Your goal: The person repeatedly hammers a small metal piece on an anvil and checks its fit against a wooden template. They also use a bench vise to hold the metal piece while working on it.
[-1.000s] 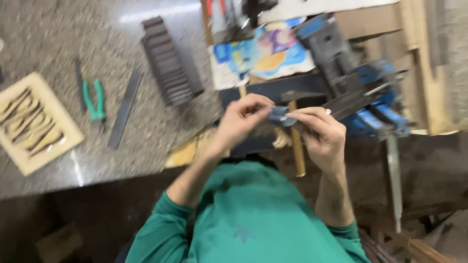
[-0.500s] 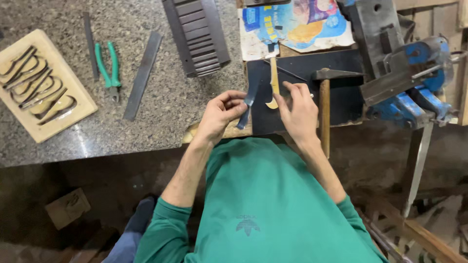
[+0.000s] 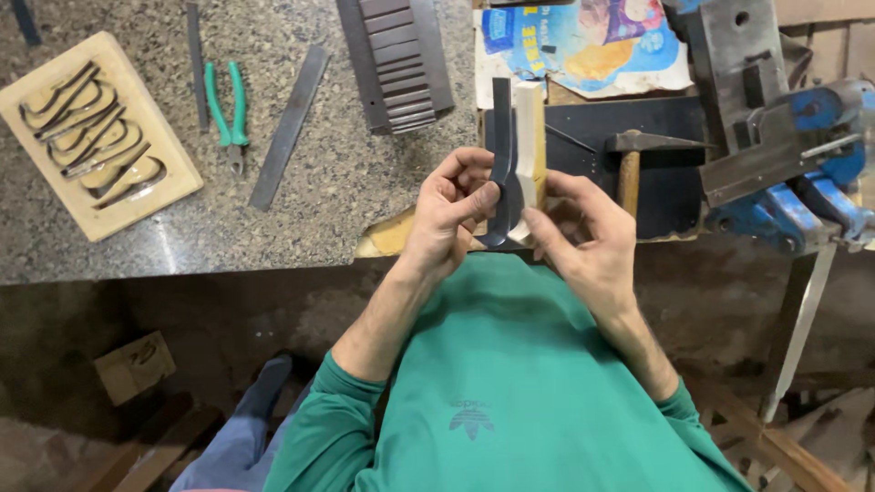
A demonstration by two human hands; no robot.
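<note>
Dark metal blade: a curved dark metal blade (image 3: 502, 155) stands upright between my two hands, pressed flat against a pale wooden handle piece (image 3: 530, 146), above my green-sleeved chest
Wooden handle piece: it sits just right of the blade, touching it along its length, its top rising past my fingers
Left hand: my left hand (image 3: 448, 214) is closed on the lower part of the blade, thumb on its near face, fingers curled behind
Right hand: my right hand (image 3: 588, 232) grips the wooden piece from the right, thumb reaching across to the blade's curved foot
Hands together: both are clamped on the same pair of pieces, nearly touching each other
Beyond my right hand: a hammer (image 3: 638, 150) lies on a black mat (image 3: 670, 196), and further right stands a blue bench vise (image 3: 793, 173)
Beyond my left hand: a flat metal file (image 3: 290, 126), green-handled pliers (image 3: 228, 105) and a ribbed dark metal block (image 3: 396, 59) lie on the granite counter (image 3: 273, 228)
Far left: a wooden tray (image 3: 96, 137) holds several curved blades
</note>
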